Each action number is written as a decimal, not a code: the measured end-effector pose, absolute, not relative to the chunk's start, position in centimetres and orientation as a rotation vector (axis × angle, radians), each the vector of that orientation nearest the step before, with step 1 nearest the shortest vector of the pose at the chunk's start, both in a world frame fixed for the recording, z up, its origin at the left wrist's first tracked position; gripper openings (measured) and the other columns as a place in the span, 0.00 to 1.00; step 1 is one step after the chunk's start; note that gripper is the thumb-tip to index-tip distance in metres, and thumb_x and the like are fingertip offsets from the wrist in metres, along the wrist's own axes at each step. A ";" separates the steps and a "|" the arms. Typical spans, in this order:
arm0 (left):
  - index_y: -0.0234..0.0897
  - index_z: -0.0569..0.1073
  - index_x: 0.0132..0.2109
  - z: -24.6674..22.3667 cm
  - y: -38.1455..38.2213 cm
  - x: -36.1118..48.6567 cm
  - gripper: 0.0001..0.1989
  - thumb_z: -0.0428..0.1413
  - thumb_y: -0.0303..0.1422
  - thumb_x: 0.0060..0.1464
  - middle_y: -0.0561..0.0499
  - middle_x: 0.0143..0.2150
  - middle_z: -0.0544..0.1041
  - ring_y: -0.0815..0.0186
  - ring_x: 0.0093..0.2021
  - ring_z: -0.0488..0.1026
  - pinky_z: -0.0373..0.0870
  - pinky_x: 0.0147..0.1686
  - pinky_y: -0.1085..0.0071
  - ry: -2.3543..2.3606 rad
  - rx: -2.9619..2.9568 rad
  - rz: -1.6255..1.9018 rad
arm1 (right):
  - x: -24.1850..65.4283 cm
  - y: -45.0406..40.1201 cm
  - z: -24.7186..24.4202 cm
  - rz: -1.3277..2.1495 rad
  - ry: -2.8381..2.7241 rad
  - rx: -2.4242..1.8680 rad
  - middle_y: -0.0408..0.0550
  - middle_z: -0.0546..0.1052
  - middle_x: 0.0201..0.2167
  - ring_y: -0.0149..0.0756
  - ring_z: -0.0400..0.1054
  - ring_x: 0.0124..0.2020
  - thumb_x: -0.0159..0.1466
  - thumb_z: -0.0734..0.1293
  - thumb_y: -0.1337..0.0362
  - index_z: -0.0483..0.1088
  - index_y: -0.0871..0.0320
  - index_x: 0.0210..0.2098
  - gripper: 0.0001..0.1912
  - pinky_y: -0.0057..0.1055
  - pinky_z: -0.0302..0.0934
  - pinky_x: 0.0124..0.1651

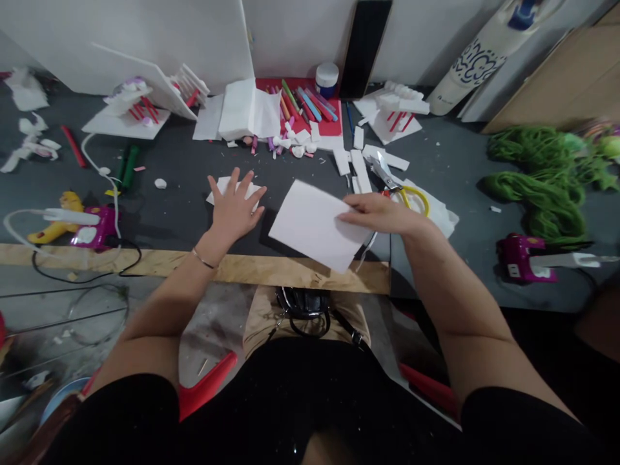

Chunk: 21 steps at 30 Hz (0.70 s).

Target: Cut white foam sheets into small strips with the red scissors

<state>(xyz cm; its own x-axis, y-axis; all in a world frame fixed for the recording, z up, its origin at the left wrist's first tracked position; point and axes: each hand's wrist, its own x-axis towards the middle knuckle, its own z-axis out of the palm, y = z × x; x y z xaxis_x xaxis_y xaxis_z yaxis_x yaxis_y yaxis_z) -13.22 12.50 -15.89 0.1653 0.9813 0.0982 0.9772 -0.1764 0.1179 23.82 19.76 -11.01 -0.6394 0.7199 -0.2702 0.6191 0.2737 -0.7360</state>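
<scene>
Black clothing (310, 413) fills the bottom of the frame, with a black handbag (303, 310) on a beige lap just beyond it. A plywood strip (194, 265) runs along the near edge of the dark surface (165, 187). The left hand (236, 206) lies open, fingers spread, on a small white piece (227, 187). The right hand (382, 214) grips the edge of a slightly blurred white sheet (314, 225), which sits tilted at centre, overlapping the plywood strip. Just beyond that hand lie yellow-handled scissors (411, 200) among white foam strips (361, 171). A red tray (324, 126) of coloured sticks stands at top centre, partly behind a white folded stack (239, 110). Green yarn (537, 181) sprawls at right, above a magenta hot glue gun (520, 258). Another (94, 227) lies at left. A cream roll (477, 61) at upper right has a blue pattern, with its small print unreadable.
</scene>
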 end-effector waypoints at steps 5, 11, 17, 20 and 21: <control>0.55 0.68 0.77 -16.4 11.6 -14.7 0.33 0.49 0.57 0.72 0.40 0.84 0.59 0.32 0.85 0.48 0.44 0.73 0.15 2.172 2.241 0.314 | 23.5 22.9 -10.5 0.546 -2.138 -1.720 0.48 0.71 0.30 0.45 0.69 0.37 0.66 0.71 0.53 0.69 0.52 0.36 0.11 0.43 0.63 0.42; 0.50 0.67 0.78 -17.5 11.7 -15.6 0.36 0.44 0.59 0.74 0.38 0.84 0.59 0.36 0.84 0.53 0.51 0.76 0.24 2.171 2.118 0.291 | 20.5 23.2 -9.2 1.091 -2.470 -1.301 0.44 0.72 0.30 0.38 0.67 0.33 0.69 0.69 0.49 0.69 0.52 0.35 0.14 0.37 0.62 0.39; 0.48 0.70 0.77 -17.5 11.3 -15.4 0.38 0.45 0.62 0.72 0.38 0.84 0.60 0.34 0.84 0.53 0.50 0.77 0.26 2.114 2.147 0.272 | 19.9 25.9 -10.5 0.510 -2.141 -1.586 0.50 0.73 0.31 0.46 0.68 0.40 0.69 0.70 0.51 0.72 0.53 0.41 0.13 0.41 0.62 0.44; 0.49 0.70 0.76 -17.8 10.8 -15.2 0.37 0.47 0.62 0.72 0.38 0.83 0.62 0.34 0.83 0.55 0.51 0.77 0.25 1.981 2.251 0.261 | 19.8 26.9 -10.9 0.579 -2.230 -1.506 0.48 0.72 0.30 0.44 0.68 0.39 0.69 0.70 0.52 0.72 0.53 0.41 0.12 0.41 0.62 0.43; 0.50 0.70 0.76 -18.0 10.6 -15.2 0.37 0.48 0.62 0.71 0.38 0.83 0.62 0.35 0.83 0.55 0.51 0.76 0.25 1.945 2.279 0.256 | 19.6 27.1 -11.1 0.633 -2.297 -1.469 0.47 0.71 0.30 0.43 0.68 0.38 0.69 0.70 0.52 0.72 0.53 0.40 0.11 0.40 0.62 0.43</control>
<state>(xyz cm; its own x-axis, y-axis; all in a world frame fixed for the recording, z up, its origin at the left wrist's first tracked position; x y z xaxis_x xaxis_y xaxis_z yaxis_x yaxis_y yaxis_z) -15.17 10.65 -17.96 0.1528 0.9874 0.0415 0.9645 -0.1582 0.2113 19.58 27.05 -11.08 -0.4070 0.9123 0.0454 0.7603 0.3659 -0.5367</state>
